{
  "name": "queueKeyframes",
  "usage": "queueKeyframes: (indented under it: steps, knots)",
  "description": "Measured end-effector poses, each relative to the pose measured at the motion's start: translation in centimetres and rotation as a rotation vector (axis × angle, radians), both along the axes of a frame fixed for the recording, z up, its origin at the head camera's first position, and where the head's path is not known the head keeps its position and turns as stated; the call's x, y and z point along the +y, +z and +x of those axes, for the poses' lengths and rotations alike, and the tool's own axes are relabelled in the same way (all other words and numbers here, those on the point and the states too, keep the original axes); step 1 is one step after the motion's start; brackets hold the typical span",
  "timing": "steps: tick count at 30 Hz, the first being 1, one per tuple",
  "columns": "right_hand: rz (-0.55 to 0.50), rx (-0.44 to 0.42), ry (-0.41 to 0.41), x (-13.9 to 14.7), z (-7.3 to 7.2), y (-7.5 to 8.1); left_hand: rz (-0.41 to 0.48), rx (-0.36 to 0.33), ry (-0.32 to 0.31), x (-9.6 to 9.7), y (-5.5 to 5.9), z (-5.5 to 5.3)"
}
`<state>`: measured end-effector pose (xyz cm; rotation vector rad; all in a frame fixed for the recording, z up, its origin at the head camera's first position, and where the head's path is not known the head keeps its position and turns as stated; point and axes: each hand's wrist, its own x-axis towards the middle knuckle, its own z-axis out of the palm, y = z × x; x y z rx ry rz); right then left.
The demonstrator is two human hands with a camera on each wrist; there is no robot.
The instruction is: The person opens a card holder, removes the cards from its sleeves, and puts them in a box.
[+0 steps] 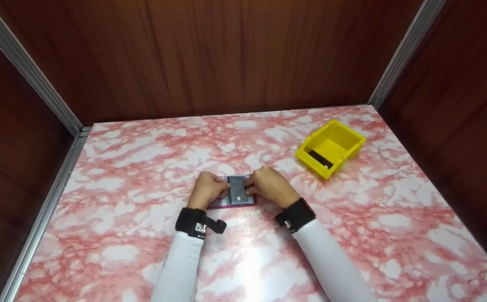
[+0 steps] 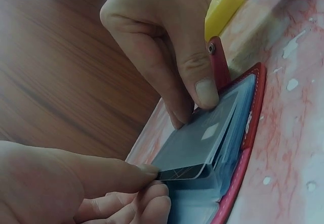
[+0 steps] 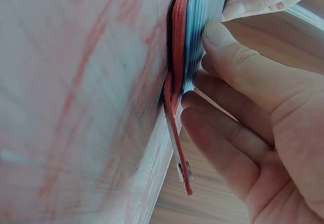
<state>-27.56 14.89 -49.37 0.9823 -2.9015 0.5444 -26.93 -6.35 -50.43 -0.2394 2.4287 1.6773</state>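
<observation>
A red card holder (image 2: 259, 82) with clear plastic sleeves lies spread on the table in front of me. One dark card (image 2: 182, 173) sits mostly inside a sleeve, its black end sticking out. My left hand (image 1: 208, 188) pinches that end between thumb and fingers. On the other side of the sleeve, my right hand (image 1: 272, 184) pinches the sleeve's edge (image 2: 202, 115), thumb in front and fingertips behind. The holder's snap strap (image 2: 218, 64) extends past its edge below the right hand. Overlapping sleeves partly hide one another.
A yellow bin (image 1: 317, 165) stands at the back right with a black strip (image 1: 320, 159) inside it. The red-and-white marbled table (image 1: 134, 243) has brown wood-look panels (image 1: 226, 54) behind it and at both sides.
</observation>
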Motion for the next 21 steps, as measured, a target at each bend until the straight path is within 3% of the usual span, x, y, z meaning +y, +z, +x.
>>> queueKeyframes:
  steps: [15, 21]
  knots:
    - [0.013, 0.003, 0.009, 0.09, -0.07, 0.00, 0.111, -0.055, -0.001, 0.10, -0.09, -0.13]
    - [0.016, -0.007, 0.001, 0.07, -0.01, 0.00, 0.103, -0.064, -0.009, -0.05, -0.14, -0.16]
